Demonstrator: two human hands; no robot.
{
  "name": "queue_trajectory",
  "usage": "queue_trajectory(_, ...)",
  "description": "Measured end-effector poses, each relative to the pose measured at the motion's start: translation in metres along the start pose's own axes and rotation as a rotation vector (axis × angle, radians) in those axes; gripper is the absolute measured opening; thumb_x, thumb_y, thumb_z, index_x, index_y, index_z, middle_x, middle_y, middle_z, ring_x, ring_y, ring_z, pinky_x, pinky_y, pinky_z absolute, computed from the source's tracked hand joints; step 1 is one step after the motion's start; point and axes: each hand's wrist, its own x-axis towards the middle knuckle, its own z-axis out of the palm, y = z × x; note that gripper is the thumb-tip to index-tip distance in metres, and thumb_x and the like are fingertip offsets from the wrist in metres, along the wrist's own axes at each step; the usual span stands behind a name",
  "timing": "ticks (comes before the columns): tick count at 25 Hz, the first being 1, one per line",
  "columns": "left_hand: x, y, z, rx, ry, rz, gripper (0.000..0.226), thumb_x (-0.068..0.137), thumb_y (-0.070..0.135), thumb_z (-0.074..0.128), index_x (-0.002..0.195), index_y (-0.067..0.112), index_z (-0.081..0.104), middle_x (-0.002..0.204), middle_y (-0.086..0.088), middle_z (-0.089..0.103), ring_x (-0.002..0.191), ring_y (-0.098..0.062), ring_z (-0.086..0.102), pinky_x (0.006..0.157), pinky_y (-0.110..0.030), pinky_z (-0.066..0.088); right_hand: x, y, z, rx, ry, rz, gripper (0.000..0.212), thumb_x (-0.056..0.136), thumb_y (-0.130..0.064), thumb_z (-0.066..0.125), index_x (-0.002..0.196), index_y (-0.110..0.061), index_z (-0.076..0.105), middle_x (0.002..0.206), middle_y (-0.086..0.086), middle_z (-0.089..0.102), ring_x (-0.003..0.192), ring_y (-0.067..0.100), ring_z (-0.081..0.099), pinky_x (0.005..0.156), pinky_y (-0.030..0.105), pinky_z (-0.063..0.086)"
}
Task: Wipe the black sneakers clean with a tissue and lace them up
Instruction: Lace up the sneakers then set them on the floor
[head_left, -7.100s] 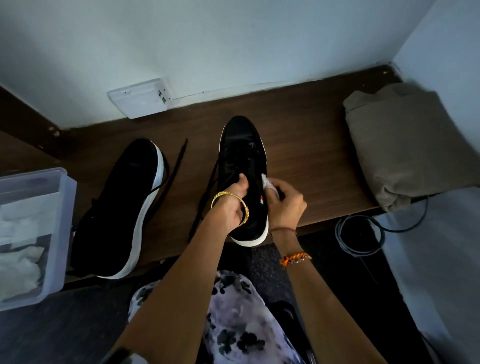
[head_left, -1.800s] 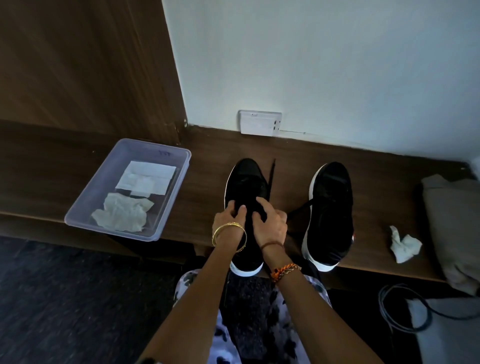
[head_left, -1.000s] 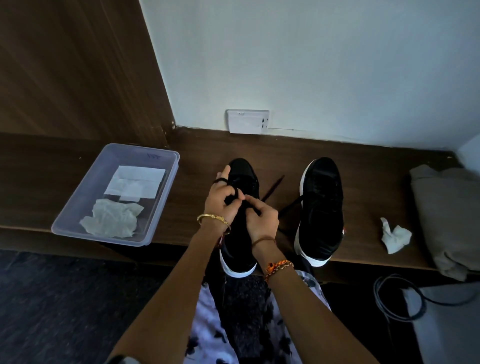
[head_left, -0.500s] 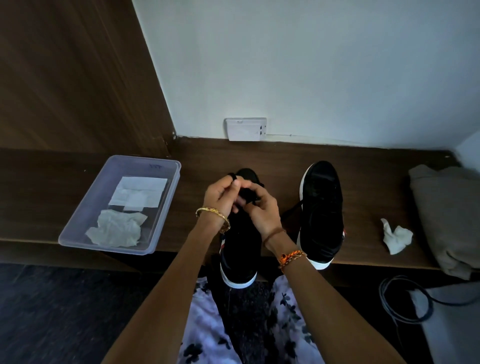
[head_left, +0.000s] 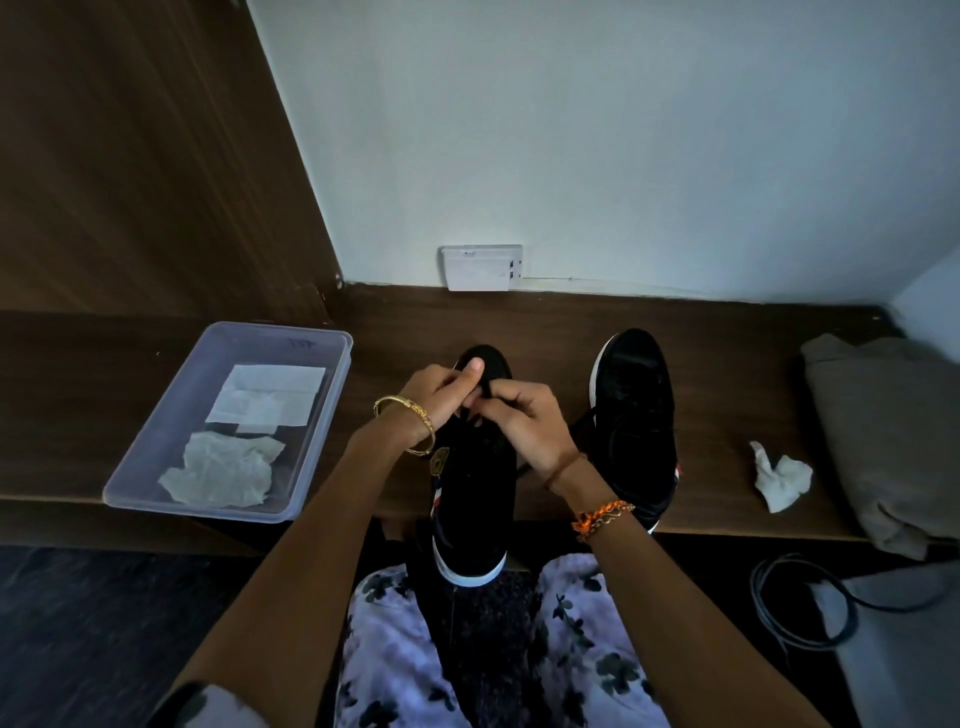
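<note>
Wooden bench (head_left: 545, 322), clear plastic tray (head_left: 156, 462) holding flat and crumpled tissues (head_left: 223, 467)

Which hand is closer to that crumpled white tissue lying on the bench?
Right. The right hand works the lace over the nearer sneaker, well left of the crumpled tissue, with the other sneaker between them. The left hand is farther left still.

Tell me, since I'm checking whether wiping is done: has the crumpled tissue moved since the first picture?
Yes. The tissue went right along the bench, out of the right hand, and lies by the folded cloth.
</note>
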Motion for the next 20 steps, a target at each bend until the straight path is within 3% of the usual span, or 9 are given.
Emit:
queue_trajectory(2,-0.001,0.001,-0.001,0.01,-0.015,-0.008,0.055,0.096,0.043,0.036,0.049,0.019,0.048,0.046,0.007,0.05,0.051,-0.004,0.049,0.059,-0.022,0.034,-0.001,-0.008,-0.006,0.156,0.033,0.017,0.022,0.085,0.0,0.05,0.066,-0.002,0.06,0.053,-0.005,0.061,0.055,0.002,0.06,0.058,0.011,0.046)
queue_trajectory(4,0.0,-0.003,0.001,-0.072,-0.049,0.012,0.051,0.084,0.055,0.041,0.051,0.017,0.049,0.053,0.002,0.052,0.061,-0.012,0.052,0.067,-0.026,0.037,-0.002,-0.016,-0.007,0.262,0.053,0.072,0.03,0.089,0.006,0.042,0.065,-0.006,0.055,0.042,-0.007,0.059,0.045,-0.004,0.056,0.046,0.006,0.041)
queue_trajectory(7,-0.001,-0.007,0.001,-0.146,-0.131,0.078,0.057,0.056,0.061,0.052,0.064,0.005,0.058,0.065,-0.01,0.055,0.067,-0.018,0.05,0.067,-0.029,0.038,0.0,-0.018,-0.008,0.347,0.085,0.166,0.038,0.091,-0.005,0.044,0.059,-0.021,0.057,0.053,-0.009,0.06,0.055,0.003,0.057,0.054,0.017,0.04)
queue_trajectory(9,0.001,-0.011,0.002,-0.044,-0.153,0.122,0.06,0.056,0.047,0.069,0.082,-0.006,0.065,0.075,-0.02,0.064,0.071,-0.017,0.056,0.068,-0.033,0.044,0.002,-0.017,-0.009,0.283,0.075,0.212,0.043,0.091,-0.014,0.046,0.053,-0.028,0.061,0.069,-0.006,0.06,0.077,0.014,0.057,0.069,0.028,0.038)
queue_trajectory(11,0.003,-0.016,0.003,0.043,-0.106,0.135,0.032,0.07,0.022,0.077,0.086,-0.004,0.068,0.07,-0.011,0.065,0.064,-0.004,0.059,0.069,-0.032,0.046,0.003,-0.021,-0.012,0.207,0.021,0.241,0.041,0.09,-0.02,0.049,0.053,-0.029,0.062,0.074,-0.004,0.059,0.087,0.017,0.054,0.075,0.033,0.037)
queue_trajectory(13,0.002,-0.015,0.004,0.021,-0.032,0.134,0.018,0.074,0.006,0.075,0.089,-0.003,0.07,0.066,0.005,0.061,0.055,0.008,0.057,0.067,-0.021,0.047,0.002,-0.031,-0.018,0.139,-0.017,0.309,0.035,0.089,-0.022,0.05,0.055,-0.026,0.059,0.072,-0.005,0.058,0.084,0.015,0.053,0.071,0.029,0.036)
queue_trajectory(16,-0.003,-0.01,0.005,-0.078,0.012,0.109,0.018,0.071,0.0,0.076,0.087,0.002,0.069,0.067,0.01,0.061,0.056,0.008,0.058,0.066,-0.012,0.047,0.004,-0.047,-0.027,-0.047,-0.026,0.375,0.031,0.088,-0.023,0.052,0.058,-0.027,0.057,0.076,-0.006,0.057,0.08,0.01,0.052,0.061,0.022,0.036)
queue_trajectory(18,-0.007,-0.003,0.005,-0.099,0.002,0.113,0.018,0.069,-0.001,0.077,0.075,0.011,0.065,0.065,0.008,0.059,0.06,0.002,0.056,0.065,-0.013,0.045,0.007,-0.053,-0.032,-0.13,-0.023,0.325,0.028,0.089,-0.02,0.053,0.062,-0.024,0.059,0.078,-0.001,0.06,0.073,0.004,0.056,0.057,0.012,0.041)
queue_trajectory(20,-0.009,0.003,0.003,-0.145,0.013,0.117,0.027,0.068,-0.003,0.077,0.066,0.017,0.058,0.064,0.004,0.057,0.062,-0.005,0.053,0.065,-0.019,0.044,0.008,-0.058,-0.031,-0.116,-0.032,0.282,0.028,0.09,-0.017,0.052,0.064,-0.022,0.059,0.063,-0.001,0.061,0.052,-0.007,0.056,0.045,0.004,0.039)
